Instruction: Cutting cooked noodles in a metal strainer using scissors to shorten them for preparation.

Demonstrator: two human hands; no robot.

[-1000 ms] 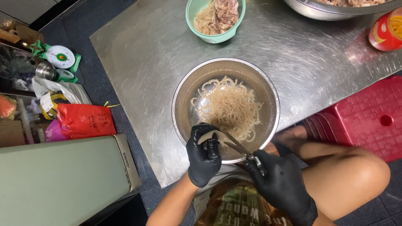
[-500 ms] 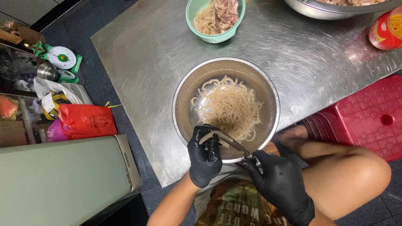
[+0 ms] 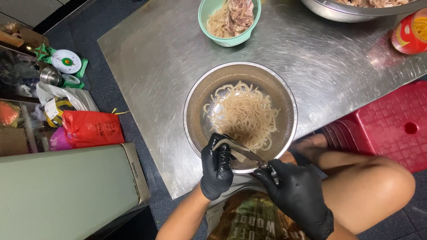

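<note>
At the tabletop's near edge, the left hand (image 3: 216, 171), in a black glove, curls shut around a pale flat strip (image 3: 224, 144) over the metal strainer (image 3: 193, 115). The right hand (image 3: 296, 193) grips scissors (image 3: 249, 154), blades meeting the strip. Pale cut strands (image 3: 242, 113) fill the strainer.

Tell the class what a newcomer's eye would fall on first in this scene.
First, the metal colander of pale strips at the centre of the steel table. At its near rim, the black-gloved left hand pinches a pale strip while the right hand works scissors on it. A bright red stool stands right.
</note>
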